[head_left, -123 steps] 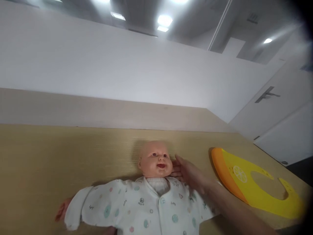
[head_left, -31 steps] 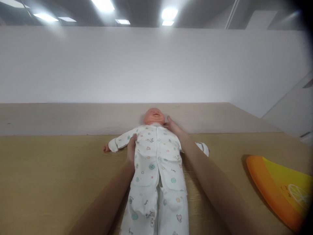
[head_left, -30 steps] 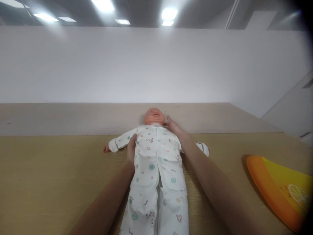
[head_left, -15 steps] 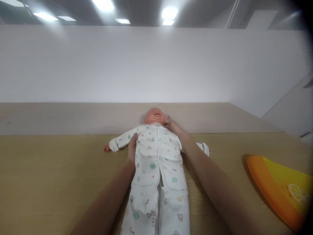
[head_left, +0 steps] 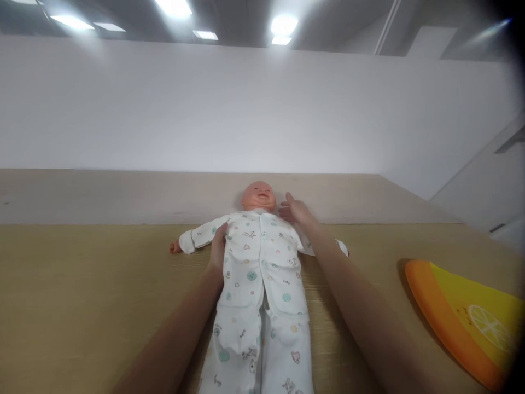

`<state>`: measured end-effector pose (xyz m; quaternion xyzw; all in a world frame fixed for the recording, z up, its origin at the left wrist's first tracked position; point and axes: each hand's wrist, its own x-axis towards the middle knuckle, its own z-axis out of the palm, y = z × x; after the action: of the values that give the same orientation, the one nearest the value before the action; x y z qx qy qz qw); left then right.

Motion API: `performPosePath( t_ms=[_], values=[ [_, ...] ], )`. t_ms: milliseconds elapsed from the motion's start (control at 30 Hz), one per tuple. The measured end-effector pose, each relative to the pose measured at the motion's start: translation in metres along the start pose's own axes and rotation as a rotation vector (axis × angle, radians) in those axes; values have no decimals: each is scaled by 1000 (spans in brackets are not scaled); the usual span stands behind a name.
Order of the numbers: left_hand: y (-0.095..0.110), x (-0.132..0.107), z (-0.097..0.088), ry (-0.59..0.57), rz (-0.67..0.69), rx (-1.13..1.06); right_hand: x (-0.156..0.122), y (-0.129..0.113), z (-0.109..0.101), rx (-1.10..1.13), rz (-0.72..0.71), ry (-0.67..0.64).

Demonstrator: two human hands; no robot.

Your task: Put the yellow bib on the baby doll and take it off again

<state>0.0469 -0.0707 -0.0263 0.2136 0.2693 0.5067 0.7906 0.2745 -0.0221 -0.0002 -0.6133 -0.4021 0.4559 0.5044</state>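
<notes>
A baby doll in a white printed sleepsuit lies on its back on the wooden table, head pointing away from me. My left hand rests flat against the doll's side, just under its outstretched arm. My right hand hovers by the doll's shoulder and neck, beside the head, with its fingers spread and nothing in them. Both my forearms run along the doll's body.
A yellow and orange silicone bib lies on the table at the right. A raised pale wooden ledge runs behind the doll's head, below a white wall. A white door shows at the far right.
Earlier the doll lay close with my right hand by its cheek. Over the last second my right hand lifted slightly off the shoulder and its fingers spread; my left hand stayed put.
</notes>
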Motion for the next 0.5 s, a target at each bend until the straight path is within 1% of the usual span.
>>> performPosePath(
  t_ms=[67,100,133,200,267,300,333,433,500],
  values=[
    [4,2,-3,11,3,4,-5,-7,-5,-12,-62,99],
    [5,4,-5,16,17,6,-8,-9,-7,-1,-116,142],
    [7,5,-6,22,37,8,-13,-11,-9,20,-193,184],
    [9,6,-8,31,75,16,-27,-11,-11,49,-405,259],
    [11,6,-9,34,88,21,-47,-5,-15,11,-613,280],
    [13,5,-8,35,86,20,-58,1,-17,-46,-677,256],
    [14,3,-7,41,81,17,-69,8,-20,-114,-711,215],
    [20,-2,-6,63,61,-8,-95,35,-32,-320,-708,53],
    [24,-5,-8,63,72,-44,-105,51,-40,-434,-691,-20]
  ],
)
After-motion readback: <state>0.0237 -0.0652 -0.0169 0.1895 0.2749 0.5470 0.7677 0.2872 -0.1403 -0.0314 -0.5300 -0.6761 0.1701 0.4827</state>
